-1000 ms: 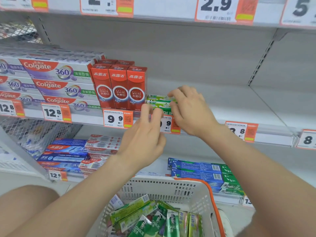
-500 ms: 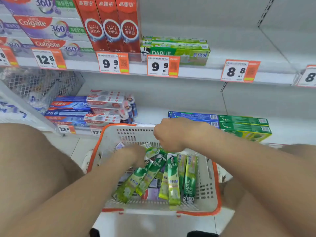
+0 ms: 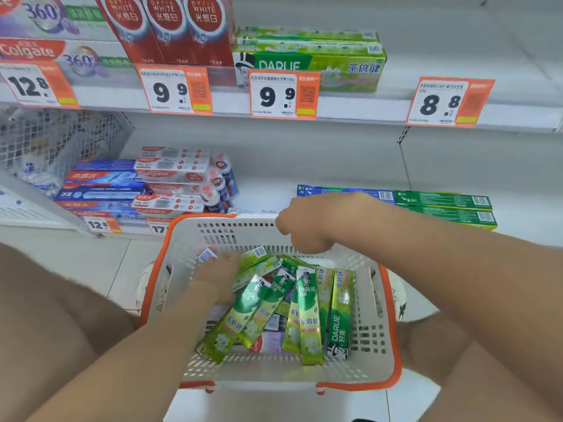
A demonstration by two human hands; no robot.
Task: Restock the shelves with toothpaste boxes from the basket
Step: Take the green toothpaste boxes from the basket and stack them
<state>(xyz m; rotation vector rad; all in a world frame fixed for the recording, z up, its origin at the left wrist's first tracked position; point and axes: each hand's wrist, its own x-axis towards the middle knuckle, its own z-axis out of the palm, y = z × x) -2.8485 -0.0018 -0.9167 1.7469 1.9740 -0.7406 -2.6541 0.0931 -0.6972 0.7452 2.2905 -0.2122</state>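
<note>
**Left hand** (image 3: 217,277): fingers (image 3: 233,260) stretched out nearly straight and laid over the upper ends of the green cardboard toothpaste boxes (image 3: 309,315). They grip nothing; blur hides the tips. Likely feeling for one box to lift from the heap.

**Right hand** (image 3: 310,222): fingers (image 3: 300,246) loosely curled and pointing down, nothing seen in them. Poised just above the far end of the same boxes, probably to pick up alongside the left.

**Green cardboard toothpaste boxes**: about seven, lying loose and fanned lengthwise in the basket. Other packs are partly visible beneath them. Judged unsorted stock, tipped in for carrying rather than display.

**White perforated plastic basket with orange rim** (image 3: 370,336): stands on the pale tiled floor (image 3: 106,269), just before the lowest shelf and between the person's knees, so both hands reach it.

**Shelved stack of matching green boxes** (image 3: 344,71): lies flat, long face outward, on the white metal upper shelf (image 3: 350,109). It sits behind the white-and-orange 9.9 price label (image 3: 283,94) and touches the upright red toothpaste boxes (image 3: 170,28). Probable destination.

**Progress**: early; most of the stock is in the basket.
</note>
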